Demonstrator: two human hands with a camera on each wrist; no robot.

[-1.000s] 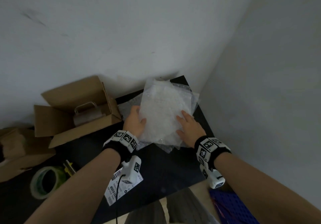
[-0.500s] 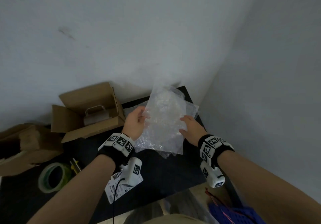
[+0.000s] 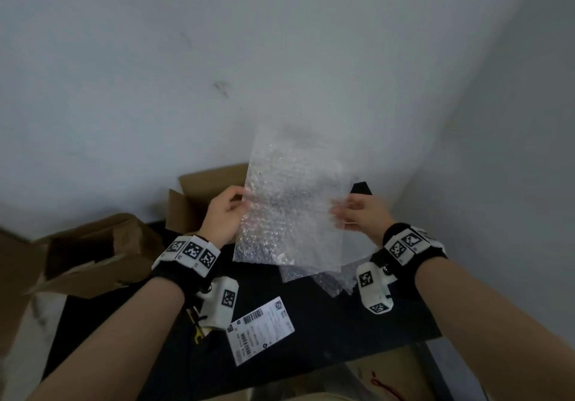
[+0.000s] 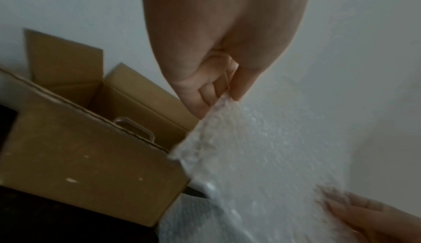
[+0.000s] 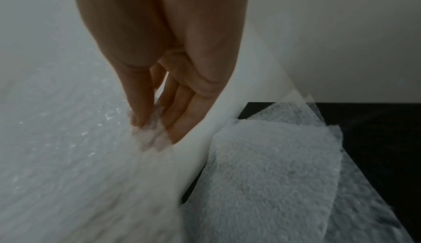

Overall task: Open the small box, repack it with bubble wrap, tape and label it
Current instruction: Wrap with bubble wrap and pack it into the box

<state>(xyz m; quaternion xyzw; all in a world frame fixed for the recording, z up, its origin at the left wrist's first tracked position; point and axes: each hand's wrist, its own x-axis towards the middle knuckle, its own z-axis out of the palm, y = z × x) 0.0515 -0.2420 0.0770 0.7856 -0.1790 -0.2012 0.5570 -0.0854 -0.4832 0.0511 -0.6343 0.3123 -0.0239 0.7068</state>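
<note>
Both bare forearms reach forward from the lower corners toward twelve o'clock, each wrist wrapped in a black band with white coded tags and a small white camera unit under it. The left hand is raised at about ten o'clock, thumb and curled fingers pinching a sheet edge. The right hand, at about two o'clock and level with it, pinches the opposite edge between thumb and fingers.

Bubble wrap sheet hangs right of the open box, above the table.
</note>
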